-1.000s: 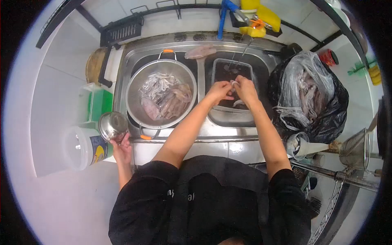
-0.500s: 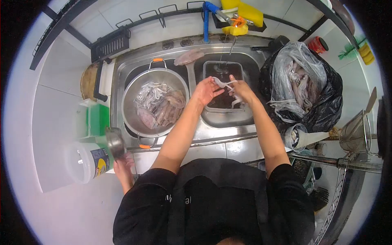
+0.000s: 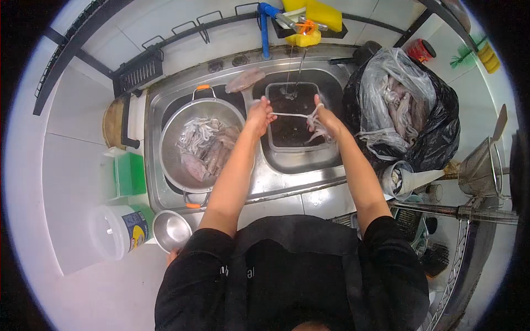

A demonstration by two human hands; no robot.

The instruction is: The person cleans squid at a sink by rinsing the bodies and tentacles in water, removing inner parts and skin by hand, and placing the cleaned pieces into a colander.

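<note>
Over the right basin, my right hand (image 3: 327,119) is closed on a bunch of squid tentacles (image 3: 316,130); a few hang below the fingers. My left hand (image 3: 259,117) pinches the end of one long pale strand, pulled straight between the two hands. Beneath them a clear plastic tub (image 3: 292,148) of dark water sits in the basin, with water running into it. A large steel pot (image 3: 172,175) in the left basin holds squid bodies (image 3: 207,157) and cut tentacles (image 3: 197,132). One squid body (image 3: 244,80) lies on the sink divider.
A black bag (image 3: 441,144) with a clear liner, full of squid (image 3: 406,113), stands right of the sink. At lower left, another person's hand (image 3: 172,256) holds a steel bowl (image 3: 172,231) beside a white bucket (image 3: 118,231). A blue tap pipe (image 3: 265,36) rises behind the sink.
My hands have moved apart, stretching the strand straight between them. The other person's steel bowl has turned so that its inside faces up. The view has shifted slightly.
</note>
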